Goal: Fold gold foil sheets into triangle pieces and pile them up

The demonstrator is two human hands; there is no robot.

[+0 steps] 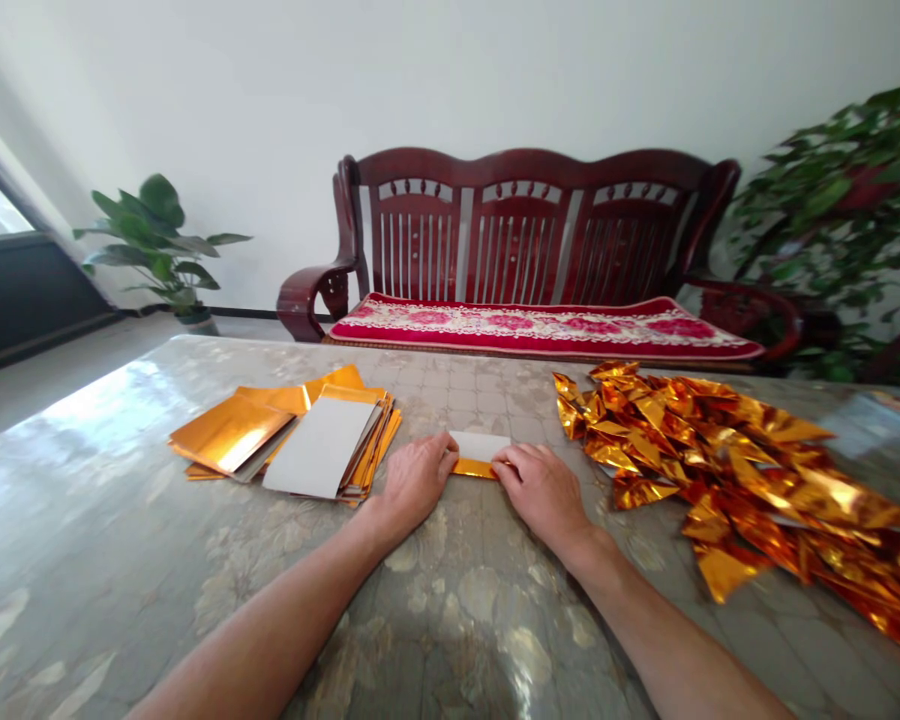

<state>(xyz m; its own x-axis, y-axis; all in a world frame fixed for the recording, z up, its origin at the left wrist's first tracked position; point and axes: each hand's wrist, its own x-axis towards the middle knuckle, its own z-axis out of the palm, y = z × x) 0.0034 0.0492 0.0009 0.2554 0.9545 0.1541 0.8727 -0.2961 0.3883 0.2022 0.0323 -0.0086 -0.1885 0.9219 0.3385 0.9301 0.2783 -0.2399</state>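
Note:
Between my two hands lies a sheet of gold foil paper [480, 441], its pale back facing up and its near edge turned over into a shiny gold strip. My left hand [420, 475] pinches the left end of that fold. At the right end, my right hand [541, 490] grips it with fingers closed. Left of my hands is a stack of foil sheets [322, 445], some gold side up, the top one pale side up. A heap of folded gold foil pieces [667, 430] spreads over the right side.
The table [270, 590] has a glossy, flower-patterned cover. Behind it stands a dark red wooden bench [521, 230] with a red and white seat cover [525, 325]. Potted plants stand at the left [161, 240] and right [832, 220]. Clear plastic [877, 420] lies at the far right.

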